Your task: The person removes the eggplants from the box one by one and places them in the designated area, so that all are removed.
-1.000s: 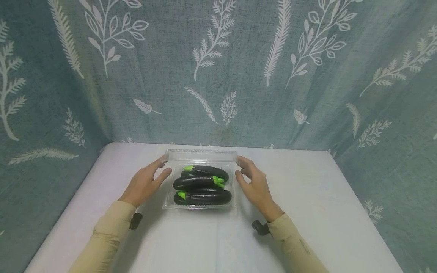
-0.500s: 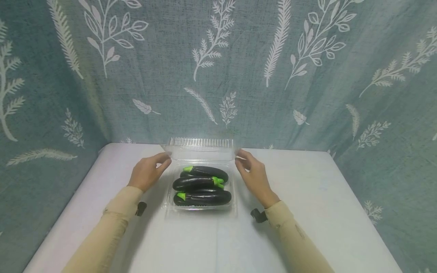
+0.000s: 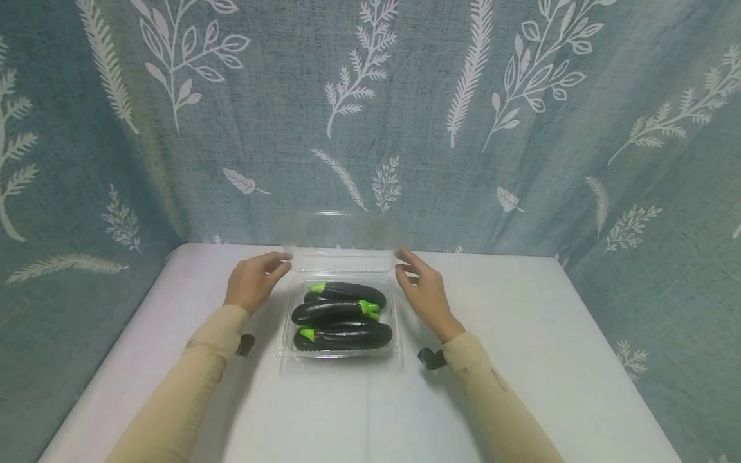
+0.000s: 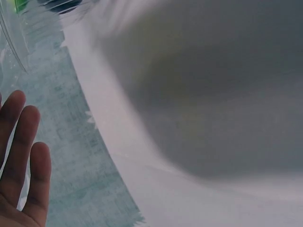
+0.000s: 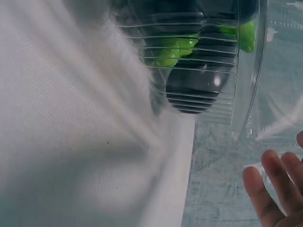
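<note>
A clear plastic clamshell container [image 3: 280, 350] sits on the table with several dark eggplants [image 3: 341, 337] with green caps inside. Behind it the transparent lid [image 3: 341, 262] stands raised, its upper part faint against the curtain. At the lid's left side, my left hand [image 3: 253, 281] has its fingertips right at the edge. On the opposite side is my right hand [image 3: 425, 292], index finger and thumb apart, fingertips near the lid's right edge. Both wrist views show straight, relaxed fingers; the thumbs are out of frame there. Through the container's ribbed wall, an eggplant [image 5: 194, 87] shows in the right wrist view.
A white cloth covers the table [image 3: 347, 411]. Close behind its far edge hangs a green-blue curtain [image 3: 428, 193] with white leaf patterns, also enclosing both sides. Dark wrist-worn devices [image 3: 431, 359] show beside the sleeves.
The lid has swung up and back toward the curtain. My left hand has moved slightly forward and right, my right hand slightly forward and left. The eggplants and container base stay put.
</note>
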`<state>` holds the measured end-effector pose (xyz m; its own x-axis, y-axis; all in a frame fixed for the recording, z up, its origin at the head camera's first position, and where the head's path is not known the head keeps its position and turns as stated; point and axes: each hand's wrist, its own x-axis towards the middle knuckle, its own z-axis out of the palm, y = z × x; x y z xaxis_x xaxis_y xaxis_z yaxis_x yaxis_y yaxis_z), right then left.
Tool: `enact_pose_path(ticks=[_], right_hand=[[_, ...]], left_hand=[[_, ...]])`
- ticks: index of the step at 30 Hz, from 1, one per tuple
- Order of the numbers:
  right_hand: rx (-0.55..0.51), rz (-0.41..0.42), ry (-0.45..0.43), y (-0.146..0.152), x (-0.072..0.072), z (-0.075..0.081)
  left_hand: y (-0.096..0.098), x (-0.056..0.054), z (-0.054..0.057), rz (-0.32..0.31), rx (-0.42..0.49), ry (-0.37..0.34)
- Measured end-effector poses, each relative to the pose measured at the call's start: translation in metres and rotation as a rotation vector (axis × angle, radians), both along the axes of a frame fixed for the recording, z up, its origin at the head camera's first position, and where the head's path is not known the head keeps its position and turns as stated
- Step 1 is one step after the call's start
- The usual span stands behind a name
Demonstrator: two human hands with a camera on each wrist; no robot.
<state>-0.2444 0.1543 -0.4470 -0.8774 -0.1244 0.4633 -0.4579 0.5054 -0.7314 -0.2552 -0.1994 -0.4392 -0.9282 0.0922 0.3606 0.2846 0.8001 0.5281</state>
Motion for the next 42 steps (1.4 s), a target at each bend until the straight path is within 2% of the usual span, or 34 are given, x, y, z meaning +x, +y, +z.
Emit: enact_pose_path(ticks=[8,17,21,26,29,35,42], right_hand=[[0.011,0.059,-0.103,0.005,-0.009,0.000],[0.006,0.104,-0.221,0.009,-0.023,0.007],[-0.012,0.111,-0.268,0.011,-0.031,0.009],[-0.104,0.123,-0.346,0.012,-0.038,0.011],[-0.137,0.109,-0.372,0.011,-0.040,0.012],[-0.086,0.082,-0.389,0.005,-0.039,0.013],[-0.101,0.108,-0.440,0.005,-0.042,0.009]], left_hand=[[0.006,-0.010,0.008,0.001,-0.047,-0.069],[0.009,-0.023,0.008,0.001,-0.082,-0.120],[0.011,-0.028,0.010,-0.006,-0.059,-0.147],[0.014,-0.031,0.013,-0.019,-0.021,-0.185],[0.015,-0.034,0.012,-0.024,-0.026,-0.193],[0.016,-0.039,0.005,-0.014,-0.011,-0.216],[0.021,-0.045,0.003,-0.020,0.013,-0.248]])
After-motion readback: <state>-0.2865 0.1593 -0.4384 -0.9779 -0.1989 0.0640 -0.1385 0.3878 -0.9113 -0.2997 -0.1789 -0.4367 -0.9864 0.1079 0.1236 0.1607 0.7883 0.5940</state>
